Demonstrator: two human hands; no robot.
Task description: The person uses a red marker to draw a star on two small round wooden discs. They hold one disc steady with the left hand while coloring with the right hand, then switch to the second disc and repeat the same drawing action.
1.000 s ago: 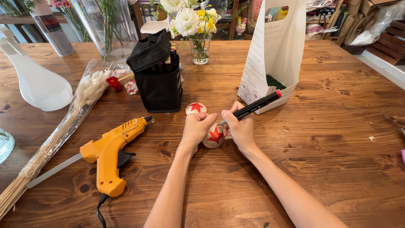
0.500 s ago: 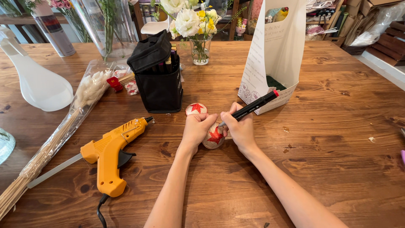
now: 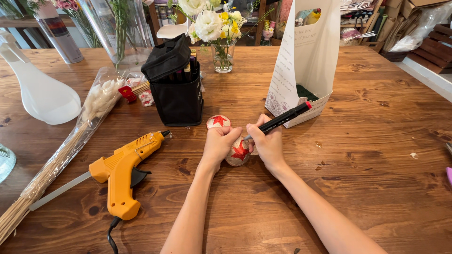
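Two balls (image 3: 238,151) with red stars just in front of black marker case (image 3: 176,87). Left hand (image 3: 219,143) grips nearer ball; right hand (image 3: 268,143) pinches black marker (image 3: 280,120), tip on star. Risk: ball rolling under tip, smearing ink.

Wooden table (image 3: 376,155) with glue gun (image 3: 122,176), marker case (image 3: 176,89)

Bare forearms, unadorned hands (image 3: 245,143)

Left hand (image 3: 219,142) steadies star-painted ball (image 3: 238,152); right hand (image 3: 267,141) grips marker (image 3: 278,120).
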